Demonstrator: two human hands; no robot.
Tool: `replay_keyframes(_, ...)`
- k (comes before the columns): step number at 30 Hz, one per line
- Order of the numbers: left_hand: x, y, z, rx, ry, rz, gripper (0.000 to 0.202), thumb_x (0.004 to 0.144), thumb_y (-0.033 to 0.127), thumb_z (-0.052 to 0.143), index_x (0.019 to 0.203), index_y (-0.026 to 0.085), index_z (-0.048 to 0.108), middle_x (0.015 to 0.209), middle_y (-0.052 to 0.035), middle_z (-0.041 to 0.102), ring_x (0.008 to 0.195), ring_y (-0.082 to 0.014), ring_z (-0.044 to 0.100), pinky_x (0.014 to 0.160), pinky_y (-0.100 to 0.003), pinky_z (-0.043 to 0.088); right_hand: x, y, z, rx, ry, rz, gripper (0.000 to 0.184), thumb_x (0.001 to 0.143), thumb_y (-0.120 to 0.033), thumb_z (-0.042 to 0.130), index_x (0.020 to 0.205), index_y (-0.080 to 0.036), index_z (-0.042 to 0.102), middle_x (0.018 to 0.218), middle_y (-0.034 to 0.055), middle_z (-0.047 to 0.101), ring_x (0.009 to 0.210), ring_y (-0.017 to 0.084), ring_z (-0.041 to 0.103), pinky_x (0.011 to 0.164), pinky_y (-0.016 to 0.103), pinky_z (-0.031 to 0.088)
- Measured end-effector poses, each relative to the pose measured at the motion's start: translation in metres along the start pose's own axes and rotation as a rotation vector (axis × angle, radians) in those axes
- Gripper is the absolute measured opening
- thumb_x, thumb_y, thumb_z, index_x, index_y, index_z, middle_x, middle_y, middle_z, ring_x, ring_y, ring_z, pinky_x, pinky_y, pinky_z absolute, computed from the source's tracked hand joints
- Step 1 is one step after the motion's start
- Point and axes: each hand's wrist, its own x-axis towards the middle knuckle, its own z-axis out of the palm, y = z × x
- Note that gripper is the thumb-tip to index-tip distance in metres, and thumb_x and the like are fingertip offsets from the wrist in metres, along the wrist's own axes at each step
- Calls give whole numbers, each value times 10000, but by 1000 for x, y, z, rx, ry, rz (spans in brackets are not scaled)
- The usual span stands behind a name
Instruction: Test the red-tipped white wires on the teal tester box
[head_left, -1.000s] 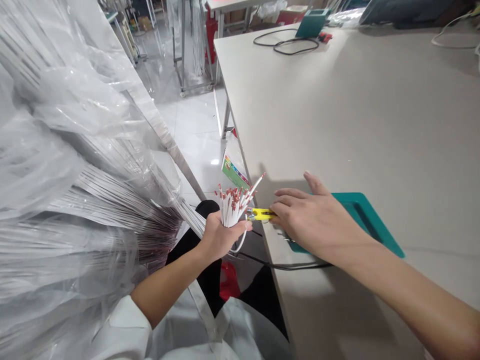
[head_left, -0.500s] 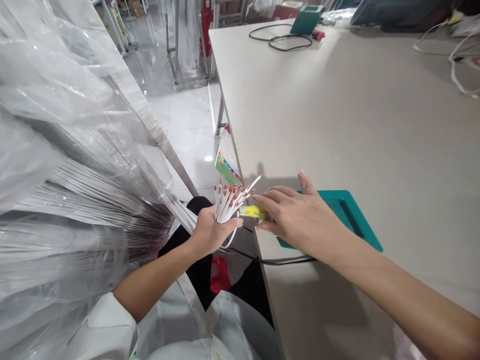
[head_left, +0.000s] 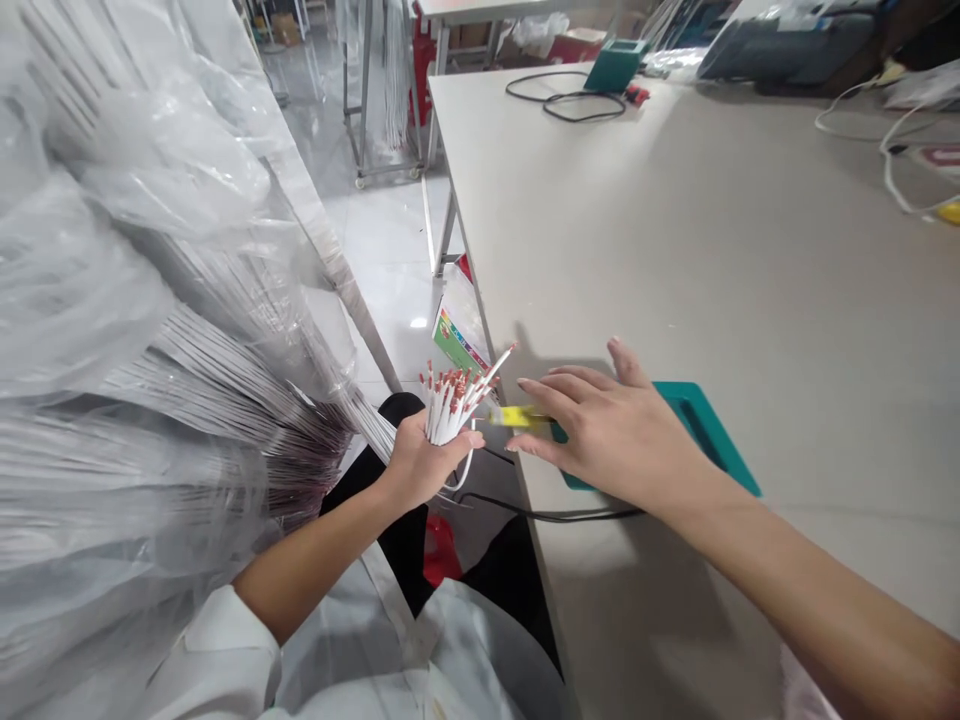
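White wires [head_left: 448, 405] w/ red tips, yellow tool [head_left: 517, 416], teal tray [head_left: 701, 425]

Single view, head-worn. I look forward and down, close over my left hand [head_left: 420, 465] and right hand [head_left: 611, 435], across the table [head_left: 675, 230] toward its far end; floor [head_left: 382, 240] at left.

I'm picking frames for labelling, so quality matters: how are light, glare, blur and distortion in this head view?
Head view: even light, a soft shadow beyond the right hand on the table; glare on the floor and plastic sheeting; the yellow tool is smeared by motion blur; the wire bundle in the left hand is fairly sharp; wide-angle stretching toward the corners.
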Motion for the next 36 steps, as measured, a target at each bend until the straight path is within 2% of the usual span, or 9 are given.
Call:
replay_keyframes(4,-10,8,-8,-61,24,-27,173,612,243,688,725,145,602,472,62,460,456,-70,403,452,-206,301,-3,-31,-7,92,262,42,187,824,-227,550,985,-179,631,876,71,690,788,188,637,831,352,473)
replay_keyframes(6,-14,10,-12,-50,-2,-1,139,614,240,678,660,132,605,464,49,467,462,-70,406,460,-210,308,-3,-51,-4,271,275,189,191,831,-168,518,990,-182,625,917,77,680,800,161,638,688,259,513)
replay_keyframes(9,-18,9,-20,-71,-32,59,138,626,254,664,650,123,627,452,40,477,457,-71,413,464,-216,311,1,-75,6,696,181,390,172,840,-228,515,958,-192,634,875,69,661,784,163,630,655,274,537)
replay_keyframes(13,-20,5,-29,-125,-92,131,164,628,284,678,650,126,638,437,39,480,435,-67,407,462,-218,318,5,-86,22,1283,125,595,190,787,-310,598,941,-224,669,799,29,607,503,87,520,409,234,485)
replay_keyframes(19,-21,6,-34,-6,-214,54,201,640,306,672,678,109,662,579,-42,621,490,-91,477,457,-214,339,-1,-89,34,1492,269,729,61,698,-266,693,754,-260,715,756,32,611,634,129,541,436,226,457)
replay_keyframes(23,-19,5,-36,94,-302,122,139,667,255,640,638,124,675,627,-50,650,564,-116,537,512,-220,381,-4,-84,33,1775,144,737,52,720,-299,675,747,-258,693,703,-9,579,477,73,470,431,231,429)
replay_keyframes(29,-17,-1,-37,96,-252,64,220,678,326,646,753,125,694,585,-17,610,469,-75,468,441,-200,341,-2,-59,12,1460,176,534,83,747,-299,645,729,-228,685,683,25,640,650,148,563,556,273,473)
replay_keyframes(33,-16,-1,-36,92,-194,45,253,673,350,657,791,126,671,560,-1,581,449,-70,462,440,-199,374,2,-64,10,1264,138,584,120,777,-287,607,701,-212,663,635,18,636,573,136,554,532,272,461)
replay_keyframes(36,-16,-2,-34,114,-251,43,212,666,312,673,769,127,651,560,-3,581,451,-80,482,429,-200,388,4,-73,17,1248,194,596,81,766,-268,620,802,-217,671,715,22,655,665,153,593,617,291,487)
